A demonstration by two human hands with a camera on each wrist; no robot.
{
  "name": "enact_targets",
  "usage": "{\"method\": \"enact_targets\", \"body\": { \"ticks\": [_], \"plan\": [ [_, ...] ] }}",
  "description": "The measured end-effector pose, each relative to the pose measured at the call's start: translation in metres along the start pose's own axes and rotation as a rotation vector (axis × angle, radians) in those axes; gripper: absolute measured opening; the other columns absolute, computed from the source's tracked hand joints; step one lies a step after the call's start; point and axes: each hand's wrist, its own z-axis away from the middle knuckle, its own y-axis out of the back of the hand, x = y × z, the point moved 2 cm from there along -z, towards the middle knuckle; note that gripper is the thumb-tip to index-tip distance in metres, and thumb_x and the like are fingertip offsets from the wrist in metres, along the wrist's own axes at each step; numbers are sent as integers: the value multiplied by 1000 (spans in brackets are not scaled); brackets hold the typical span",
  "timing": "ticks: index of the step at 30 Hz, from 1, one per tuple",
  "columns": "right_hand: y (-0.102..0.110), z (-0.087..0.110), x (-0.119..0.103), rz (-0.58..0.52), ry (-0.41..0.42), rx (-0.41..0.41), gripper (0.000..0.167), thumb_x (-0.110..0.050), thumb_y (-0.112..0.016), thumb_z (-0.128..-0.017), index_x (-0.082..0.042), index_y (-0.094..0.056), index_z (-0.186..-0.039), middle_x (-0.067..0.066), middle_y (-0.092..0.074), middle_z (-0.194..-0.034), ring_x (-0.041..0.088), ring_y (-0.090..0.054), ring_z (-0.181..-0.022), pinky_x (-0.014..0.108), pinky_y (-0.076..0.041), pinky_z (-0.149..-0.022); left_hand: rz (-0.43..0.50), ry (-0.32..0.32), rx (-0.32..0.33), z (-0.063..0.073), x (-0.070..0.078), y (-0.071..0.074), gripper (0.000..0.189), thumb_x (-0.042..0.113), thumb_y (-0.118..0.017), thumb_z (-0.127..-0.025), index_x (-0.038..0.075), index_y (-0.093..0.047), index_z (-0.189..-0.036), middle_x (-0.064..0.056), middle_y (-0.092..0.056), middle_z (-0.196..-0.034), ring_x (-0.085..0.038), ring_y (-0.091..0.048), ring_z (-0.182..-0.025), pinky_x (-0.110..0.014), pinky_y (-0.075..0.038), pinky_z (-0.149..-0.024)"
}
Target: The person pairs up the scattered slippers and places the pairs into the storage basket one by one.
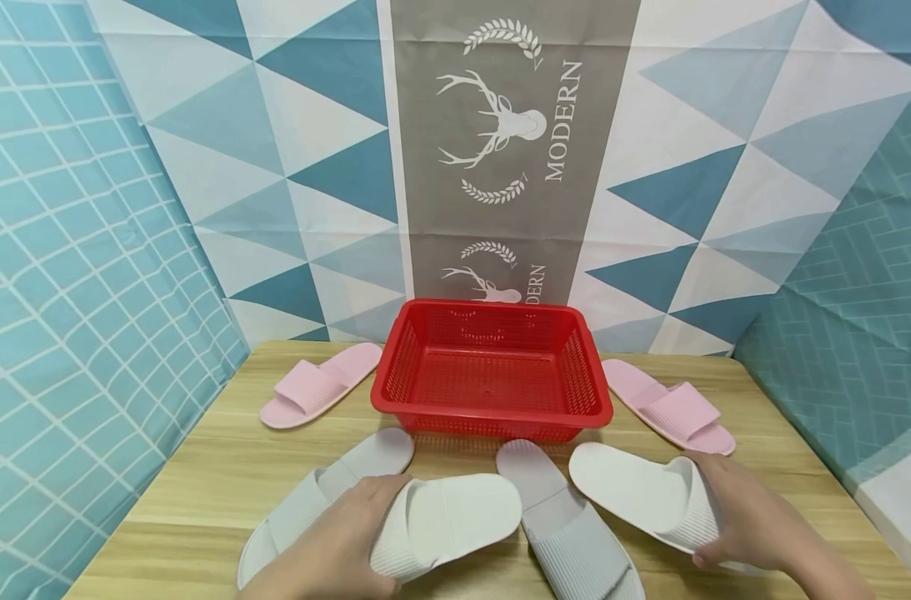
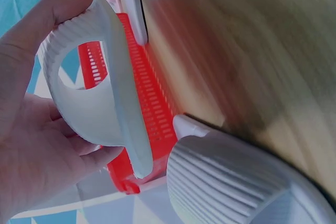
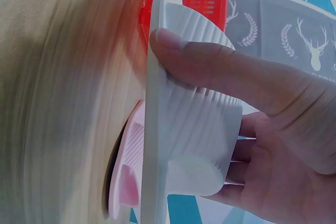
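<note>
My left hand (image 1: pixel 353 537) grips a white slipper (image 1: pixel 466 512) across its ribbed strap, thumb on one side and fingers on the other. In the left wrist view this slipper (image 2: pixel 128 103) is held up off the wooden table. A second white slipper (image 1: pixel 631 487) is in my right hand (image 1: pixel 748 517), its thumb pressed by the sole edge and the fingers around the strap, as the right wrist view shows. A grey slipper (image 1: pixel 583 533) lies between the two hands. Another grey slipper (image 1: pixel 368 458) lies partly hidden behind my left hand.
A red plastic basket (image 1: pixel 493 421) stands at the back middle of the wooden table (image 1: pixel 192 492), nothing visible inside. One pink slipper (image 1: pixel 312 387) lies left of it, another pink slipper (image 1: pixel 676 408) right of it. Patterned sheets (image 1: pixel 335 167) hang behind and at the sides.
</note>
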Motion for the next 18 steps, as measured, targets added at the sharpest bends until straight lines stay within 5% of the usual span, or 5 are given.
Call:
{"method": "enact_targets", "body": {
  "ticks": [7, 13, 18],
  "plan": [
    [3, -3, -5, -8, 3, 5, 113, -46, -94, -32, -2, -48, -125, 11, -61, -113, 22, -58, -96, 46, -52, -81, -96, -92, 67, 0, -1, 5, 96, 33, -86, -52, 21, -44, -138, 12, -54, -126, -6, -50, -112, -32, -50, -96],
    [7, -7, -11, -11, -2, -19, 116, -46, -95, -33, -1, -47, -127, 13, -61, -115, 24, -58, -97, 48, -52, -82, -100, -97, 46, -2, -2, 8, 96, 36, -87, -53, 22, -44, -137, 12, -55, -128, -5, -49, -112, -34, -51, -95],
    [10, -9, -20, -28, -7, -27, 115, -45, -95, -33, -2, -47, -128, 13, -61, -116, 24, -57, -97, 48, -52, -82, -122, -111, 101, -1, -4, 10, 97, 35, -88, -48, 20, -47, -135, 13, -56, -126, -5, -50, -112, -32, -50, -95]
  ]
}}
